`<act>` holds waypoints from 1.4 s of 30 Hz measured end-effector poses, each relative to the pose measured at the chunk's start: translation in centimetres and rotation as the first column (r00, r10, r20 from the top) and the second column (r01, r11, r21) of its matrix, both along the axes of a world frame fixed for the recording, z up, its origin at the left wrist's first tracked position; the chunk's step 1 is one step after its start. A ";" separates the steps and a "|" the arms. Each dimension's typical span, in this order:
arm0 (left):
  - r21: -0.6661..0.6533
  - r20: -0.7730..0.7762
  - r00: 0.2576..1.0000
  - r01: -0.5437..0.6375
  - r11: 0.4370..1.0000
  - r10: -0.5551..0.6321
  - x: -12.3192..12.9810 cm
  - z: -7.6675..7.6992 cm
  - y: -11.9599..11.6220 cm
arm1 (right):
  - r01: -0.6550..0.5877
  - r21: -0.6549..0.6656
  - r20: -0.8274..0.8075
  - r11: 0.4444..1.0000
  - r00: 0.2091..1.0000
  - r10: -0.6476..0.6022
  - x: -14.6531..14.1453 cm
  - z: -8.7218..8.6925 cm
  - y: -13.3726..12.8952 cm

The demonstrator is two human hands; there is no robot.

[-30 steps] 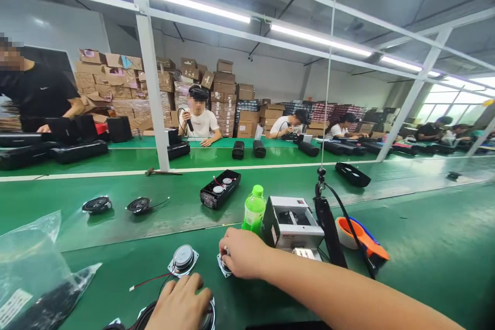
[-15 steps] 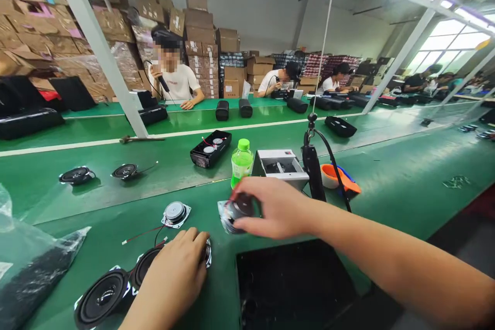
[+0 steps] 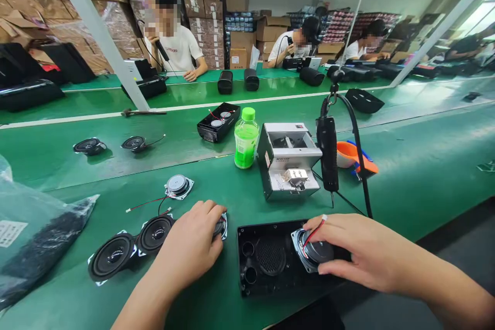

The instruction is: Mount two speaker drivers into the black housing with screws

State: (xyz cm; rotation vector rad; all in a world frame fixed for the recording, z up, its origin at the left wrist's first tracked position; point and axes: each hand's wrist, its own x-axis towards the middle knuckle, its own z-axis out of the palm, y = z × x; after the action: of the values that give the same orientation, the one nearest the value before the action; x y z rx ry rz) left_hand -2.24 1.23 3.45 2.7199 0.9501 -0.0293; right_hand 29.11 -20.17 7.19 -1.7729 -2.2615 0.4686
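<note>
My right hand (image 3: 351,250) grips a round speaker driver (image 3: 315,248) with a red and black wire, magnet side up, at the right end of a black speaker housing (image 3: 266,281). A round mesh grille and two round ports show at the housing's left end. My left hand (image 3: 197,232) is closed over another speaker driver (image 3: 221,228), mostly hidden under the fingers. To its left, two speaker drivers (image 3: 114,255) lie cone side up. Behind them a driver (image 3: 179,185) rests magnet up, its wires trailing.
A screw feeder box (image 3: 286,154) stands beside a green bottle (image 3: 246,139). An electric screwdriver (image 3: 328,154) hangs right of it, near an orange tape dispenser (image 3: 348,154). A plastic bag (image 3: 50,247) lies left. Co-workers (image 3: 174,46) sit across the bench.
My right hand has carried the driver right and down to the black housing. My left hand stays on its driver. The view has tilted downward.
</note>
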 end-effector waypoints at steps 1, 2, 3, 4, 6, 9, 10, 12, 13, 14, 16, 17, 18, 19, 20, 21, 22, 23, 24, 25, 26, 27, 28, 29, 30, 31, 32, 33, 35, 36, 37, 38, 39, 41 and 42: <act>-0.010 0.011 1.000 0.005 1.000 -0.005 -0.1 -0.1 0.1 | -0.005 -0.027 0.020 1.000 1.000 0.006 -0.1 -0.3 0.1; -0.024 0.025 1.000 0.004 1.000 -0.004 -0.2 -0.2 0.1 | -0.003 -0.052 0.043 0.999 0.999 0.005 -0.2 -0.6 0.2; -0.042 0.040 0.999 0.000 0.999 0.001 -0.3 -0.2 0.3 | 0.005 -0.074 0.066 0.997 0.998 0.000 -0.2 -1.0 0.3; -0.059 0.051 0.999 -0.005 0.998 0.008 -0.4 -0.3 0.4 | 0.016 -0.093 0.088 0.996 0.996 -0.008 -0.2 -1.4 0.3; -0.082 0.056 0.998 -0.013 0.997 0.018 -0.5 -0.4 0.6 | 0.037 -0.126 0.117 0.991 0.993 -0.022 -0.3 -1.9 0.3; -0.078 0.054 0.998 -0.011 0.997 0.015 -0.6 -0.8 0.9 | 0.052 -0.185 0.128 0.981 0.991 -0.028 -0.3 -1.9 0.3; -0.076 0.060 0.998 -0.009 0.997 0.013 -0.7 -1.0 0.9 | 0.054 -0.208 0.128 0.977 0.991 -0.028 -0.4 -1.7 0.3; -0.079 0.073 0.997 -0.005 0.997 0.011 -0.9 -1.3 1.0 | 0.058 -0.251 0.120 0.966 0.992 -0.028 -0.5 -1.0 0.4; -0.082 0.075 0.997 -0.005 0.997 0.011 -1.0 -1.4 1.1 | 0.060 -0.268 0.115 0.962 0.993 -0.030 -0.6 -0.7 0.4; -0.083 0.074 0.997 -0.006 0.997 0.012 -1.2 -1.5 1.1 | 0.062 -0.278 0.108 0.959 0.994 -0.033 -0.6 -0.5 0.5; -0.079 0.068 0.998 -0.010 0.997 0.015 -1.5 -1.7 1.2 | 0.065 -0.285 0.088 0.956 0.995 -0.042 -0.5 -0.2 0.7; -0.077 0.065 0.998 -0.013 0.997 0.018 -1.6 -1.8 1.2 | 0.066 -0.283 0.076 0.957 0.996 -0.047 -0.5 -0.2 0.8; -0.074 0.061 0.998 -0.019 0.997 0.024 -1.7 -1.8 1.3 | 0.067 -0.279 0.063 0.958 0.997 -0.051 -0.4 -0.2 0.8; -0.073 0.056 0.998 -0.027 0.997 0.032 -1.7 -1.8 1.3 | 0.064 -0.277 0.050 0.959 0.997 -0.052 -0.2 -0.3 0.8; -0.073 0.048 0.998 -0.036 0.997 0.039 -1.8 -1.7 1.3 | 0.061 -0.273 0.038 0.960 0.998 -0.052 -0.1 -0.4 0.8; -0.072 0.038 0.998 -0.045 0.996 0.048 -1.7 -1.7 1.4 | 0.055 -0.271 0.027 0.961 0.998 -0.049 0.0 -0.5 0.8; -0.072 0.027 0.998 -0.054 0.996 0.056 -1.7 -1.6 1.4 | 0.048 -0.267 0.018 0.963 0.999 -0.045 0.1 -0.6 0.8; -0.072 0.018 0.998 -0.061 0.996 0.062 -1.7 -1.5 1.4 | 0.042 -0.264 0.011 0.964 0.999 -0.041 0.2 -0.8 0.8; -0.075 0.011 0.998 -0.065 0.995 0.066 -1.6 -1.4 1.4 | 0.038 -0.260 0.006 0.965 0.999 -0.038 0.3 -0.9 0.8; -0.079 0.005 0.998 -0.067 0.995 0.068 -1.5 -1.4 1.5 | 0.034 -0.255 0.003 0.966 0.999 -0.035 0.4 -1.0 0.8; -0.083 0.000 0.998 -0.070 0.994 0.070 -1.5 -1.3 1.5 | 0.032 -0.249 0.002 0.968 0.999 -0.033 0.4 -1.0 0.8; -0.086 -0.004 0.997 -0.072 0.994 0.072 -1.5 -1.3 1.5 | 0.028 -0.241 0.002 0.970 1.000 -0.029 0.4 -1.1 0.8; -0.088 -0.006 0.997 -0.073 0.993 0.073 -1.5 -1.3 1.5 | 0.025 -0.231 0.004 0.973 1.000 -0.024 0.4 -1.2 0.8; -0.085 -0.004 0.997 -0.073 0.994 0.073 -1.6 -1.3 1.5 | 0.017 -0.218 0.006 0.976 1.000 -0.016 0.4 -1.3 0.8; -0.079 0.002 0.997 -0.072 0.994 0.073 -1.7 -1.4 1.5 | 0.007 -0.198 0.008 0.980 1.000 -0.006 0.4 -1.4 0.8; -0.070 0.014 0.997 -0.068 0.995 0.069 -1.8 -1.4 1.5 | -0.003 -0.174 0.010 0.985 1.000 0.005 0.4 -1.4 0.8; -0.059 0.029 0.998 -0.061 0.996 0.063 -2.0 -1.5 1.5 | -0.016 -0.145 0.012 0.989 1.000 0.018 0.3 -1.4 0.8; -0.049 0.045 0.998 -0.050 0.998 0.052 -2.1 -1.6 1.5 | -0.029 -0.110 0.011 0.993 0.999 0.031 0.3 -1.4 0.7; -0.024 0.073 0.997 -0.028 0.999 0.029 -2.2 -1.7 1.7 | -0.063 -0.018 0.002 0.998 0.998 0.063 0.5 -1.2 0.5; -0.008 0.083 0.996 -0.022 1.000 0.022 -2.2 -1.7 1.7 | -0.072 0.045 -0.012 0.996 0.997 0.072 0.6 -1.1 0.2; 0.008 0.093 0.995 -0.019 1.000 0.018 -2.1 -1.6 1.8 | -0.068 0.121 -0.036 0.990 0.997 0.072 0.8 -1.1 -0.1; 0.023 0.112 0.994 -0.018 1.000 0.015 -2.1 -1.5 1.9 | -0.038 0.211 -0.075 0.977 0.996 0.055 1.0 -1.2 -0.5; 0.036 0.147 0.989 -0.018 0.999 0.012 -2.2 -1.3 2.0 | 0.023 0.310 -0.134 0.950 0.991 0.020 1.2 -1.4 -1.0; 0.064 0.268 0.963 -0.023 0.998 0.005 -2.4 -0.8 2.0 | 0.239 0.478 -0.315 0.845 0.945 -0.089 1.4 -2.5 -2.0; 0.078 0.345 0.939 -0.029 0.997 0.001 -2.5 -0.4 1.8 | 0.359 0.518 -0.415 0.776 0.899 -0.138 1.4 -3.3 -2.5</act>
State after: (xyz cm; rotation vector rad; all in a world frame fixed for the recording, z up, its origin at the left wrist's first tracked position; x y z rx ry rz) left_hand -4.79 3.08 3.01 2.6638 0.8824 0.4839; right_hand 30.50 -22.68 3.91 -1.4804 -1.6326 0.0123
